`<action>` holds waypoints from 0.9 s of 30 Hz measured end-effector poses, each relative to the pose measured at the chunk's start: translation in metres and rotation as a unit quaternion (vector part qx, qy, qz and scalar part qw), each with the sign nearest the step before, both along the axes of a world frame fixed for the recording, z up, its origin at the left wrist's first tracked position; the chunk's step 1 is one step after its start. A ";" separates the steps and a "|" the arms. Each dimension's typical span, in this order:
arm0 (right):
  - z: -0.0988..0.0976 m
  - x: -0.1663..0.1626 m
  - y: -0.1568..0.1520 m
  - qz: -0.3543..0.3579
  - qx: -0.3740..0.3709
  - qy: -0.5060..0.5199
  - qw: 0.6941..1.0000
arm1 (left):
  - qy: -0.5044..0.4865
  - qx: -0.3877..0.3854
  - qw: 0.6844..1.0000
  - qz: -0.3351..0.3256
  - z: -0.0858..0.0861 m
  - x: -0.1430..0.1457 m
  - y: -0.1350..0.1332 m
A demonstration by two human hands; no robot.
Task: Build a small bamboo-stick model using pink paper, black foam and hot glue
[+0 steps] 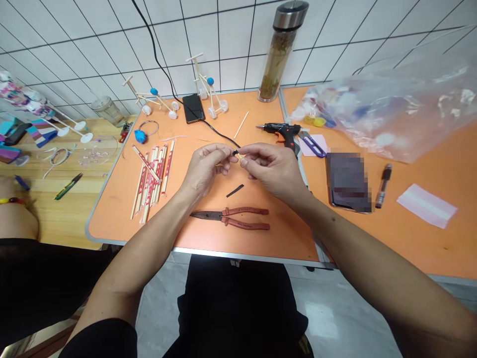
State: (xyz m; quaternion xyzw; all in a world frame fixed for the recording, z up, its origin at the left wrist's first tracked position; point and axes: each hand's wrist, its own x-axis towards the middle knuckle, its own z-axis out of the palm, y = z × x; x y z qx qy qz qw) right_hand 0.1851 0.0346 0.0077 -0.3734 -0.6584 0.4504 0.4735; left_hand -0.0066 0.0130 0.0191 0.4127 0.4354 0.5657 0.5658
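Over the middle of the orange table, my left hand (208,164) is closed in a pinch around a small black piece (235,152), perhaps a strip end. Facing it, my right hand (269,164) pinches a short, pale wooden stick (239,160) that meets the black piece; fingers hide much of both. Just below the hands lies a loose black strip (235,190). Closer to the table's front edge are long-nose pliers (238,217) with red handles. A bare wooden stick (241,125) rests beyond my fingers.
Wrapped chopsticks (151,179) lie left. Two stick models (152,97) with white wheels, a phone (193,108) and a tea bottle (281,54) stand near the wall. Rightward are a glue gun (281,132), box cutter (313,144), marker (383,185) and plastic bag (402,109). Another person's arm (17,219) is far left.
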 end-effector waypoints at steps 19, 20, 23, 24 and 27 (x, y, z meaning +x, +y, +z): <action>-0.008 0.012 0.008 -0.008 0.241 -0.246 0.939 | 0.060 -0.094 0.992 -0.056 0.000 -0.011 0.008; -0.009 0.012 0.008 -0.010 0.249 -0.255 0.934 | 0.061 -0.100 0.992 -0.056 -0.001 -0.011 0.008; -0.011 0.013 0.008 -0.015 0.267 -0.286 0.920 | 0.063 -0.124 0.989 -0.055 -0.003 -0.012 0.009; -0.011 0.013 0.008 -0.015 0.271 -0.296 0.916 | 0.065 -0.133 0.987 -0.056 -0.003 -0.012 0.009; -0.011 0.014 0.007 -0.017 0.277 -0.321 0.906 | 0.071 -0.151 0.984 -0.060 -0.002 -0.012 0.008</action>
